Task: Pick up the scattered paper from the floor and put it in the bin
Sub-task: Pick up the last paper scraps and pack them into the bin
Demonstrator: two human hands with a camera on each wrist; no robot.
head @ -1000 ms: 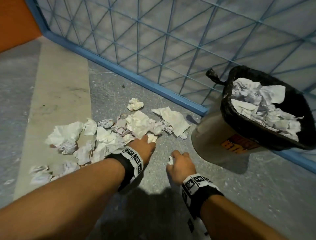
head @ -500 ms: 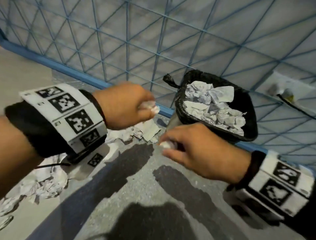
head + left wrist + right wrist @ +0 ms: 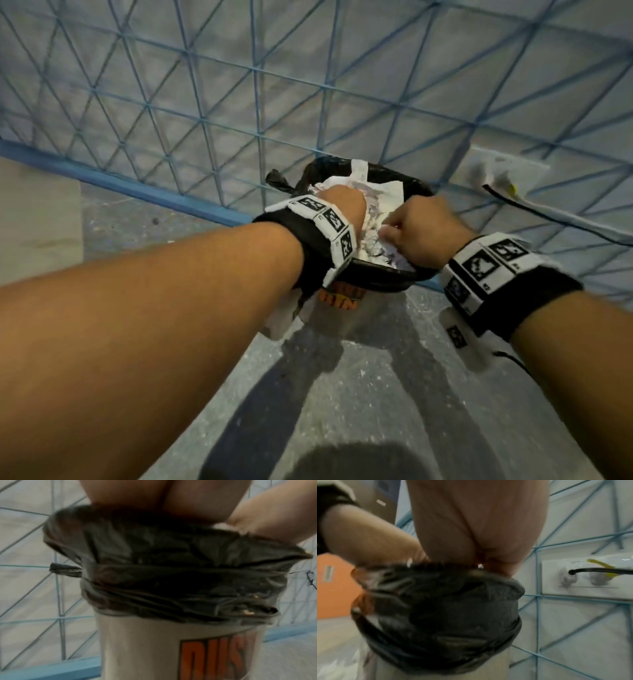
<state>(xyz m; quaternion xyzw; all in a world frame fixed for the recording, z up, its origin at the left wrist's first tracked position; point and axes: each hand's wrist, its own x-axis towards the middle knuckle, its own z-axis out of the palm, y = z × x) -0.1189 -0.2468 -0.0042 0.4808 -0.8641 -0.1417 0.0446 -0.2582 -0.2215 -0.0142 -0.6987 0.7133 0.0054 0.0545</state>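
Crumpled paper [image 3: 383, 219] fills the bin [image 3: 154, 649], which stands by the far blue mesh wall [image 3: 205, 85]. Only the left wrist view shows orange lettering [image 3: 216, 658] below the black liner [image 3: 171, 574]. Your left hand [image 3: 344, 205] and right hand [image 3: 419, 229] reach down over the rim, fingers curled; whether they grip paper is unclear.

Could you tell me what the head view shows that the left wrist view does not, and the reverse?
Only the head view shows the crumpled paper heaped inside the bin and both wristbands. Only the left wrist view shows the bin's grey side with orange lettering clearly. Both show the bin, its black liner, the left hand, the right hand and the blue mesh fence.
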